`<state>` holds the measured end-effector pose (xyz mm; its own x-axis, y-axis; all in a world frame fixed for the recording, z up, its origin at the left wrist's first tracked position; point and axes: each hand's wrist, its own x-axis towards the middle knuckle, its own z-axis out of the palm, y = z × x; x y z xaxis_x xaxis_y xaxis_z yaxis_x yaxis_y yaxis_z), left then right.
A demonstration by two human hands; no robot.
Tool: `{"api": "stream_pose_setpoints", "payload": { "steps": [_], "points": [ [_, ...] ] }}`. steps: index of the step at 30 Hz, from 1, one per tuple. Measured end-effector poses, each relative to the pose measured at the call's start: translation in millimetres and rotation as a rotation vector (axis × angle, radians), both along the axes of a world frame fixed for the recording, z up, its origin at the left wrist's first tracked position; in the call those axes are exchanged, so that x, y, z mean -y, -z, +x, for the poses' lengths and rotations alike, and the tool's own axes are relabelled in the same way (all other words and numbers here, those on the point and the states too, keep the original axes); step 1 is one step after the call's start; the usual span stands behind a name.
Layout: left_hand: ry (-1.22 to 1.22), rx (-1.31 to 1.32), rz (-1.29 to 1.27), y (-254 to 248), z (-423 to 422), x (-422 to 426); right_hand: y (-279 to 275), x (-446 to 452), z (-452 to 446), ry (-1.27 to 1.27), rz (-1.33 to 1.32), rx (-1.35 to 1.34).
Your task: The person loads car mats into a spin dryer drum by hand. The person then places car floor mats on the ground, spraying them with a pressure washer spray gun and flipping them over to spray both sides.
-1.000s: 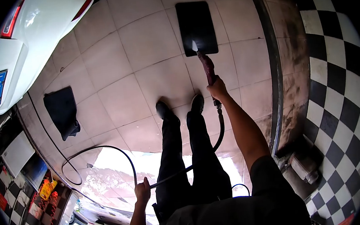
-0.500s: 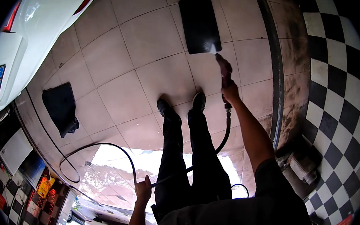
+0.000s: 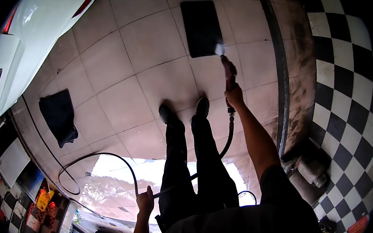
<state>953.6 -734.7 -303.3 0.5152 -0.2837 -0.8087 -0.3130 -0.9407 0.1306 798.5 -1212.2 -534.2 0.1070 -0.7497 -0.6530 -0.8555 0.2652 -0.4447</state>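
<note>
My right hand is closed around a dark red spray gun, held out in front of me. A short white burst of spray leaves its nozzle at the lower right corner of a black rectangular mat, which lies flat on the tiles. From the gun's rear end, a black hose curves back and passes by my legs. Down at the left, my left hand grips that same hose, which loops on across the floor. A second dark mat, crumpled at its lower end, lies farther left.
A white car stands at the upper left. A dark floor channel runs along the right, before a black-and-white checkered wall. A grey machine-like object sits by that wall. Shelving and a red-and-yellow item are at the left.
The view has shifted slightly. The nozzle has moved a little right relative to the mat, closer to its corner, and the spray looks smaller. Both hands keep their grips.
</note>
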Motion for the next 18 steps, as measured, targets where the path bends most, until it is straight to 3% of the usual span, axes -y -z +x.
{"api": "stream_pose_setpoints", "payload": {
  "steps": [4,10,14,17,18],
  "points": [
    [0.006,-0.024,0.007,7,3,3,-8,10,1,0.037,-0.038,-0.046],
    [0.019,-0.039,0.089,-2,4,-2,-9,-17,55,-0.214,-0.045,0.119],
    [-0.016,-0.082,0.032,1,-1,-8,-27,-13,74,-0.228,0.001,0.115],
    [-0.025,-0.076,0.000,5,0,7,-15,8,55,-0.156,-0.199,0.029],
    [-0.007,-0.063,-0.023,6,0,10,-20,17,47,-0.102,-0.135,0.004]
  ]
}}
